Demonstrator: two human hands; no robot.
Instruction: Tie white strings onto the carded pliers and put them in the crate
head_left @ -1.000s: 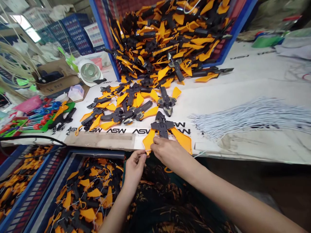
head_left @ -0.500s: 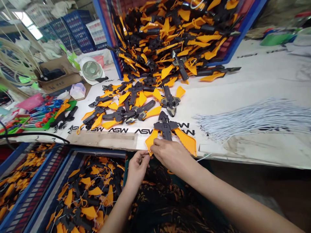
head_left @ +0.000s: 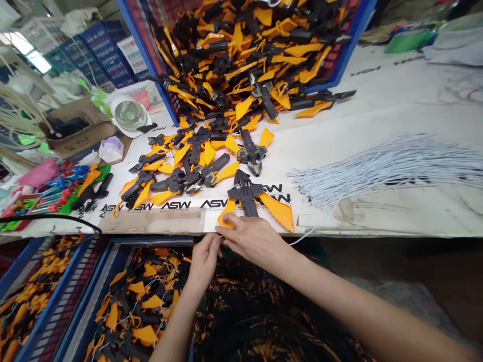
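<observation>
A black plastic toy with orange wings (head_left: 247, 196) lies at the table's front edge, nose pointing away from me. My right hand (head_left: 254, 241) is closed over the tip of its left wing, covering part of the toy's lower end. Close beside that wing tip, my left hand (head_left: 205, 254) pinches thumb and fingers together. A thin whitish bit, apparently cord, shows between the two hands. A white cord (head_left: 304, 237) sticks out to the right from under my right wrist. The exact hold at the fingertips is too small to make out.
Several similar toys (head_left: 181, 176) lie just beyond. A tipped blue crate (head_left: 337, 70) spills more onto the table. White cords (head_left: 377, 168) lie bundled at right. Below the table edge at left stands a crate of corded toys (head_left: 145, 301). A small fan (head_left: 130, 115) stands farther back.
The view has shifted, so most things appear further left. My right index finger has lifted somewhat on the wing, and both hands stay together at its tip.
</observation>
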